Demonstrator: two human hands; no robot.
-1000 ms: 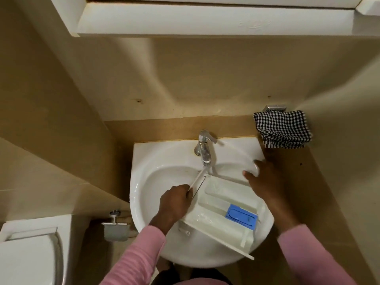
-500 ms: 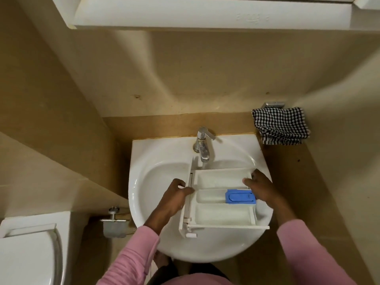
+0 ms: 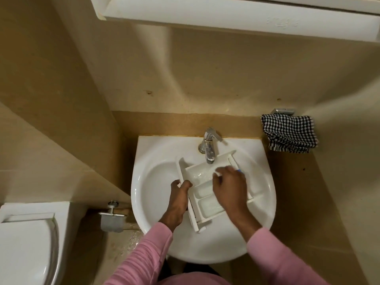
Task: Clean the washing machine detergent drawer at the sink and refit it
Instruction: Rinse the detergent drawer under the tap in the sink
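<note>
— Detergent drawer [image 3: 207, 204]: where did you log it?

— Item 1. White plastic, several compartments. I recorded it inside the sink [image 3: 156, 182], lying askew across the basin, its far end under the spout of the tap [image 3: 209, 147]. A sliver of blue [image 3: 239, 170] showed at its far right side, just past the knuckles. I could not make out what part that was.

— Hands?

— Item 2, left hand [image 3: 178, 194]: fingers and thumb curled round the drawer's long left edge, clamped on it. Item 3, right hand [image 3: 229, 188]: over the drawer's middle compartments, fingers bent, blurred. I could not tell whether it gripped the drawer or only hung above it. The two hands were apart, not touching each other. Both arms wore pink sleeves [image 3: 152, 249].

— Anything else on the sheet?

— Item 4, black-and-white checked cloth [image 3: 290, 133], hung from a metal holder [image 3: 282, 111] on the beige wall [image 3: 205, 79] to the right of the sink, well apart from the drawer. Item 5, white toilet [image 3: 24, 243], lower left. Item 6, metal roll holder [image 3: 112, 221], between toilet and sink. Item 7, white cabinet [image 3: 226, 15], overhead.
</note>
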